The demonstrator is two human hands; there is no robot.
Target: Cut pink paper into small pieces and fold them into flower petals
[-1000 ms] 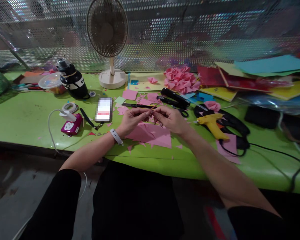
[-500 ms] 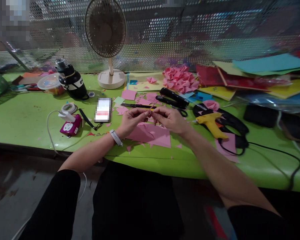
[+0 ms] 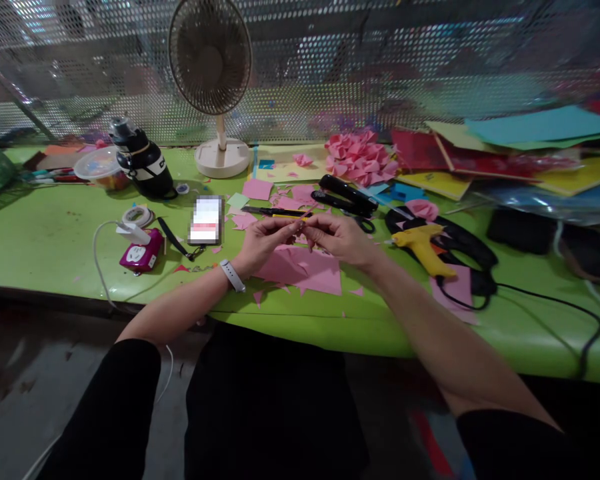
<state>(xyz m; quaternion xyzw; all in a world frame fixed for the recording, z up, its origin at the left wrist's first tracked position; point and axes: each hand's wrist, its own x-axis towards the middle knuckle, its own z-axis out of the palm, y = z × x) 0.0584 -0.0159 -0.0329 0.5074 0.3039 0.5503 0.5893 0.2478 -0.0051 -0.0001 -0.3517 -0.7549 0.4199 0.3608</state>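
My left hand [image 3: 265, 241] and my right hand [image 3: 340, 239] meet fingertip to fingertip over the table. Both are closed in a pinch on a small piece of pink paper [image 3: 307, 213], of which only a thin edge shows between the fingers. Beneath them lies a larger sheet of pink paper [image 3: 315, 272] with torn or cut scraps around it. Just behind my hands rests a black and yellow cutter knife [image 3: 275, 213]. Beyond my right hand are a black stapler [image 3: 349, 193] and black-handled scissors [image 3: 366, 225], partly covered.
A yellow glue gun [image 3: 423, 247] with a black cable lies at right. A pile of folded pink paper pieces [image 3: 361, 159] sits behind. A fan [image 3: 223, 159], black bottle [image 3: 145, 163], phone [image 3: 206, 220] and purple power adapter [image 3: 141, 252] stand left. Paper sheets [image 3: 540, 130] are stacked right.
The pink paper's visible edge between my fingers has tilted slightly lower. Otherwise my hands stay in nearly the same place.
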